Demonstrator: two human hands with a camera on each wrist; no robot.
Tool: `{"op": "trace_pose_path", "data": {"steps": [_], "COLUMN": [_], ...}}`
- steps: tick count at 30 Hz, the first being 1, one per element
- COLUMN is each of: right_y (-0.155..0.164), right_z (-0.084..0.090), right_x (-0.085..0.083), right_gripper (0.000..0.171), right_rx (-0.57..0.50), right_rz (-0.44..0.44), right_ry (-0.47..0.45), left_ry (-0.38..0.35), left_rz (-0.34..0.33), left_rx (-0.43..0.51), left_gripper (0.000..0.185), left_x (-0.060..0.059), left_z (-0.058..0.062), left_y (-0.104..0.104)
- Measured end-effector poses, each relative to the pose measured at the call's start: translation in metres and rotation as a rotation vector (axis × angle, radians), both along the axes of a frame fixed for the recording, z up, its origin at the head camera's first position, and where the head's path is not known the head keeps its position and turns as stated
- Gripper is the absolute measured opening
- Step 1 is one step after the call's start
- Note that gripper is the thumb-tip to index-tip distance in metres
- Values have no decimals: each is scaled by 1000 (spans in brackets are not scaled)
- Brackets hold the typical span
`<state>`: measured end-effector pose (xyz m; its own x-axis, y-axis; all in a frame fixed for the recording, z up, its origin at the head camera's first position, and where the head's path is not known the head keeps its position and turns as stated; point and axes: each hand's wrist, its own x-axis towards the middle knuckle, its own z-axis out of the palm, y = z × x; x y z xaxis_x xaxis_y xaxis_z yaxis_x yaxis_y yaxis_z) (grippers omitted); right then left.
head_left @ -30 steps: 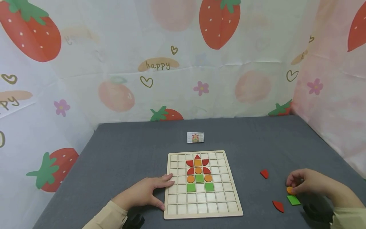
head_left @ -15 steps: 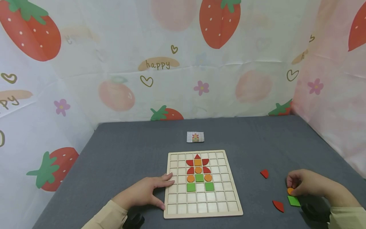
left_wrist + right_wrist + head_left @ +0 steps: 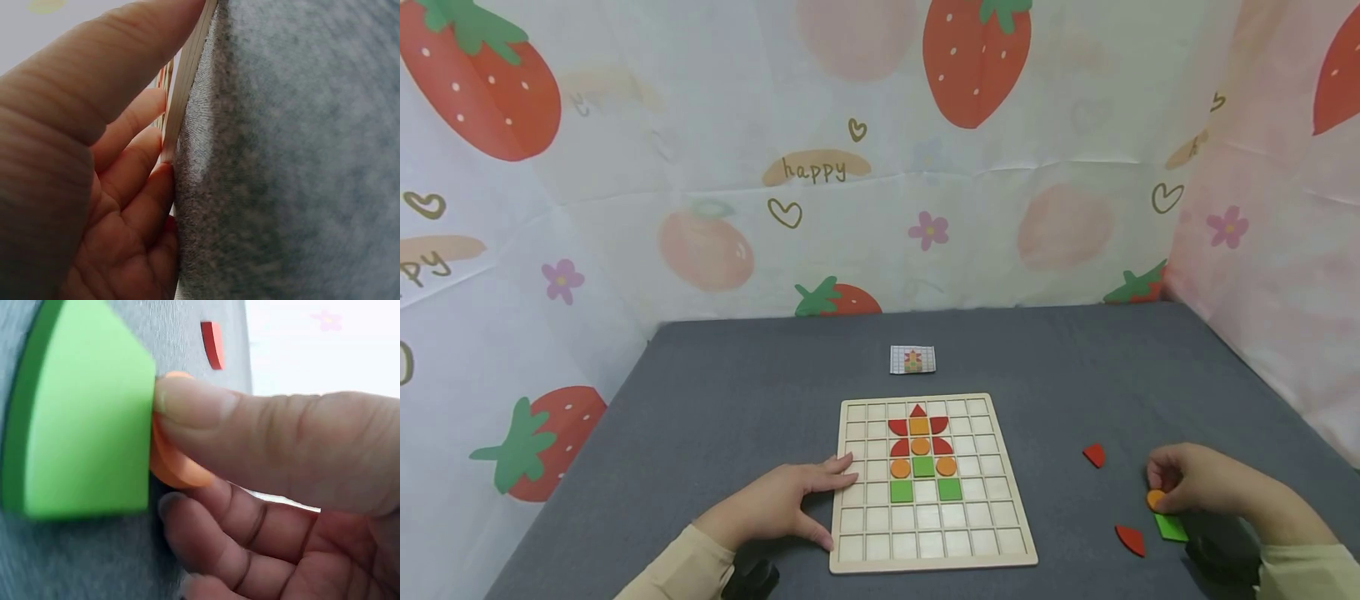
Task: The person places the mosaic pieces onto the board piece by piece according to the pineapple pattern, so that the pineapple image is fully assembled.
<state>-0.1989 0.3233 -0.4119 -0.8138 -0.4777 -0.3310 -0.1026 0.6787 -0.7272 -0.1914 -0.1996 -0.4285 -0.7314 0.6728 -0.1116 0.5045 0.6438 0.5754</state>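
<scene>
My right hand [image 3: 1206, 482] pinches an orange disc [image 3: 1155, 501] between thumb and fingers, low over the cloth at the right. In the right wrist view the thumb lies on the disc [image 3: 181, 472], right beside a thick green square tile [image 3: 94, 431]. My left hand [image 3: 775, 504] has its fingers stretched out and touches the left edge of a wooden grid board [image 3: 928, 546]; the thumb meets that edge near the front corner. Red, orange and green tiles form a figure in the board's cells, topped by a red triangle [image 3: 917, 411].
Two red quarter-circle tiles lie loose on the grey cloth, a farther one [image 3: 1094, 455] and a nearer one [image 3: 1130, 540]. Behind the board is a small card [image 3: 912, 360] with a printed figure on a grid. A strawberry-print curtain [image 3: 925, 275] closes off the back and sides.
My right hand has shifted slightly to the left with the orange disc, over the last half second. My left hand and the board have stayed in place.
</scene>
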Motion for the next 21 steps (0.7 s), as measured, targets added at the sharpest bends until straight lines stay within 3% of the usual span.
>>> {"op": "trace_pose_path", "data": {"steps": [9,15,21], "right_y": [-28,-71,-117], "right_z": [8,17,14], "right_x": [-10,-17,-21], "right_gripper": [23,22,16], "right_rx": [3,-42,-76], "right_rz": [-5,-23,7], "right_ry": [96,146,194], "left_ry": [11,23,10], "left_rz": [-5,-10,-3], "left_rx": [1,10,14], "left_gripper": [85,85,85], "left_x": [0,-1,-1], "left_z": [1,-1,-3], "left_y": [0,-1,-1]}}
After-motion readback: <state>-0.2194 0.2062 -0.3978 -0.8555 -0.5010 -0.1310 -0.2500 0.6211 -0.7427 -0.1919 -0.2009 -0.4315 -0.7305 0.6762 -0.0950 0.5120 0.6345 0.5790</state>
